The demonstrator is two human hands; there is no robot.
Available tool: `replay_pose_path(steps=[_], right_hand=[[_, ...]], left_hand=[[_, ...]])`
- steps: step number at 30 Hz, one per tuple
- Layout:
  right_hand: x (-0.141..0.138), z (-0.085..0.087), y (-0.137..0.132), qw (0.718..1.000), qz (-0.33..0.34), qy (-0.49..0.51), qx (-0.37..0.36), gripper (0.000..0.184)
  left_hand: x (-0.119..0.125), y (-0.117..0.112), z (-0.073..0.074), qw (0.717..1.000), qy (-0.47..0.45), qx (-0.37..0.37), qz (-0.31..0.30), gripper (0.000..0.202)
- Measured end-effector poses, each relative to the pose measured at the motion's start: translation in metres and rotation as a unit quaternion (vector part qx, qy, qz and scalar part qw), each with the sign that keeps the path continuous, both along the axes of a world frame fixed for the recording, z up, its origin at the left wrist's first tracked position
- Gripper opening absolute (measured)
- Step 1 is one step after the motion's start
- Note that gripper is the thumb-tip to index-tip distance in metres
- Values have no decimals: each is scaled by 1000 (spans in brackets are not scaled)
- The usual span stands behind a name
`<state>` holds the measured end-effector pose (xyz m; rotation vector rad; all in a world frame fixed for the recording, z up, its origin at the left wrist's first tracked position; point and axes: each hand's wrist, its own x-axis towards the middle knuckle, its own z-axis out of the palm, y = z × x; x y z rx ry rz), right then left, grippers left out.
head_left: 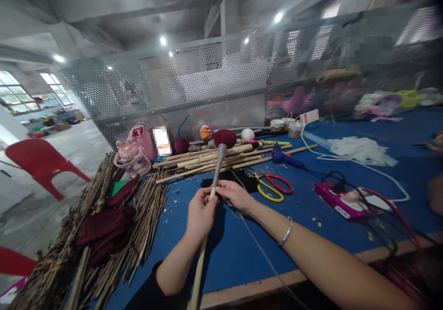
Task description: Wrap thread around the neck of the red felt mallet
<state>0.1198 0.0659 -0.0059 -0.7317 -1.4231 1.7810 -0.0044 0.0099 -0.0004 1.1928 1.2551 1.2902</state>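
Note:
My left hand is wrapped round a long pale stick that points away from me. The stick's upper part is bound in grey thread and ends in a dark red ball. My right hand pinches at the stick just beside the left hand, where the grey binding stops. A thin grey thread trails from there toward me across the blue table. A silver bangle sits on my right wrist.
Bundles of thin sticks and dark red cloth lie at the left. Loose sticks, a blue glue gun, red and yellow scissors, a pink device with cables, white stuffing and a red chair surround the work spot.

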Motion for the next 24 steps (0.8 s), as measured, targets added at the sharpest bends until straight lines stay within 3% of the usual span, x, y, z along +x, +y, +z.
replay_pose_path(steps=[4, 7, 14, 18, 24], right_hand=[[0, 9, -3, 1000, 12, 3, -1, 32], [0, 6, -2, 1000, -4, -2, 8, 33], [4, -4, 3, 999, 12, 20, -27, 33], [3, -4, 1, 1000, -18, 23, -2, 29], [-3, -1, -1, 999, -2, 21, 28, 29]], left_hand=[[2, -2, 6, 998, -51, -20, -3, 31], [2, -4, 10, 997, -68, -44, -1, 34], [3, -1, 0, 994, -91, -49, -21, 43], [9, -2, 2, 993, -92, -64, -37, 43], [9, -5, 8, 989, -102, -105, -10, 38]])
